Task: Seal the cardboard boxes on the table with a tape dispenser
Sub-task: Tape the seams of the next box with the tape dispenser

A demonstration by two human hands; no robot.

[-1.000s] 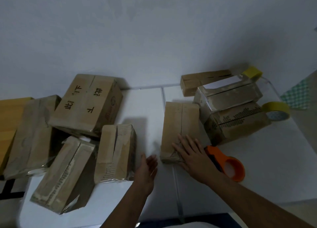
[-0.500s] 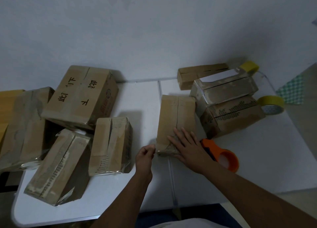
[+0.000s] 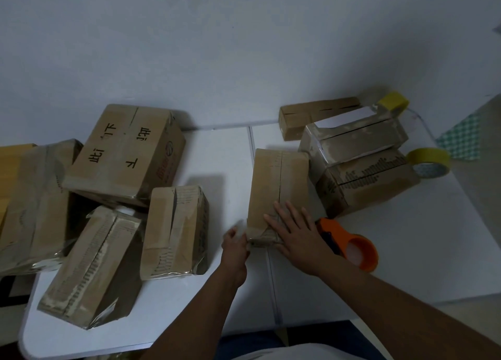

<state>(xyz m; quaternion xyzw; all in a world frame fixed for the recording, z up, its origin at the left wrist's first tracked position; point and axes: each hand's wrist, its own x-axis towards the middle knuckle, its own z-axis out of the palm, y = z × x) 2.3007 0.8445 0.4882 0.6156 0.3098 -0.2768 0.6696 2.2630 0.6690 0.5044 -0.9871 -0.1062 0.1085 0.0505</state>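
Note:
A long cardboard box lies in the middle of the white table, with tape over its near end. My right hand lies flat on that near end with fingers spread. My left hand touches the box's near left corner, fingers curled against the taped end. The orange tape dispenser lies on the table just right of my right hand, with neither hand on it.
Several taped boxes are piled at the left. Three more boxes are stacked at the back right. Two yellow tape rolls sit beside that stack. The table's front edge runs just below my forearms.
My left hand has moved from the bare table up to the box's near left corner and curled its fingers there. My right hand has stayed flat on the box.

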